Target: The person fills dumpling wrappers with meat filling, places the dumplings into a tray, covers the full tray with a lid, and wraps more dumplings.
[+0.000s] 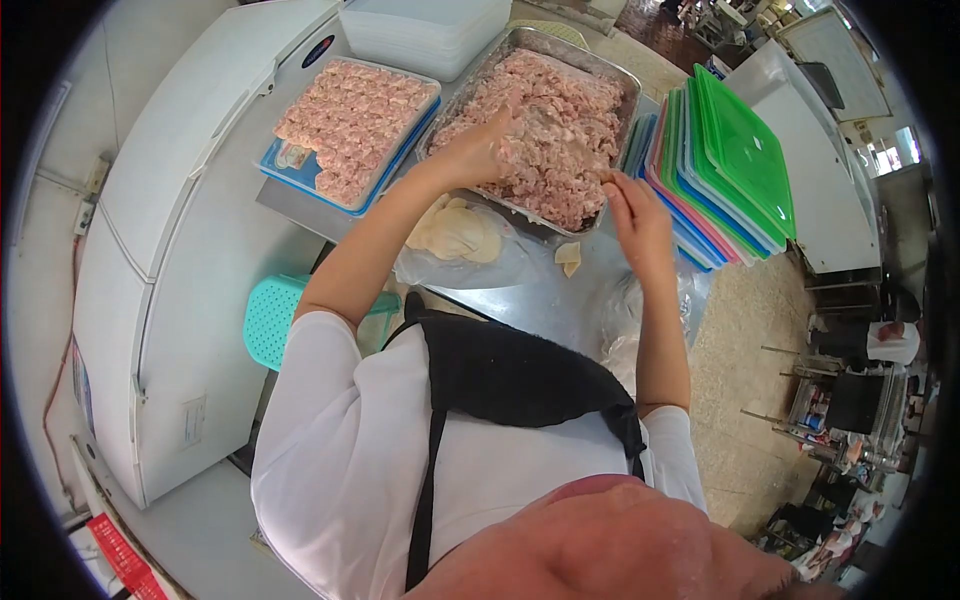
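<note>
My left hand (478, 152) is over the left side of a metal tray (628, 110) of minced meat (560, 125), its visible fingers apart and partly lost against the meat. At the tray's right edge, my right hand (640, 215) has its fingers pinched together; what they hold is too small to name. Pale round dough sheets (455, 232) lie in clear plastic in front of the tray. Small dough pieces (568, 258) rest on the metal table (500, 298).
Left of the tray, a blue-edged container (372, 212) holds rows of filled pieces (350, 115). Clear containers (430, 35) are stacked behind. Coloured lids (745, 150) stand at the right. A turquoise stool (272, 322) is below, beside a white freezer (190, 230). A person (893, 342) is far right.
</note>
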Demonstrator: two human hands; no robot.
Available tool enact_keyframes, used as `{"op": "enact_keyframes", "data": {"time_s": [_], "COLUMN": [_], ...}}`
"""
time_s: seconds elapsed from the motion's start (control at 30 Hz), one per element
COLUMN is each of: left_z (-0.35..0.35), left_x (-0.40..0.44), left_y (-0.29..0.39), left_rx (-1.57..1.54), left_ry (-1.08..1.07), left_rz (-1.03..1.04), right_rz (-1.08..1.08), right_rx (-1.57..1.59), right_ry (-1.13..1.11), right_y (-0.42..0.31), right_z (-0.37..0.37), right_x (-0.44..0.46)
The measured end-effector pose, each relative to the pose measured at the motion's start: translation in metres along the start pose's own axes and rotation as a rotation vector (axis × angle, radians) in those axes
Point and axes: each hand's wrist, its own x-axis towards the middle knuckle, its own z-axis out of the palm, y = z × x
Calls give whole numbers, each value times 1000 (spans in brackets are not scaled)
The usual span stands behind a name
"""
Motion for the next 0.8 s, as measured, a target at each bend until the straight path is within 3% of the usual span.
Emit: {"op": "enact_keyframes", "data": {"time_s": [0.13, 0.23, 0.33, 0.43, 0.53, 0.57, 0.63, 0.73, 0.8], "left_z": [6, 5, -3, -6, -9, -10, -10, -11, -13], "left_x": [6, 4, -2, -3, 1, 1, -4, -15, -18], "left_y": [-15, -18, -12, 1, 0, -2, -4, -6, -11], "left_rx": [129, 157, 105, -26, -212, -279, -115, -43, -101], "left_ry": [66, 92, 110, 87, -76, -153, -63, 73, 54], "left_rz": [-77, -79, -46, 137, 182, 166, 169, 43, -9], "right_rz": [-146, 156, 249, 189, 49, 3, -94, -16, -99], "right_rx": [-224, -504, -292, 196, 245, 224, 174, -286, -331], "right_ry": [16, -252, -230, -237, -197, -206, -221, -78, -57], "right_y": [1, 41, 41, 21, 5, 9, 9, -29, -45], "right_z": [29, 27, 4, -8, 21, 25, 25, -2, 9], "right_x": [-9, -8, -10, -7, -10, -10, -3, 0, -3]}}
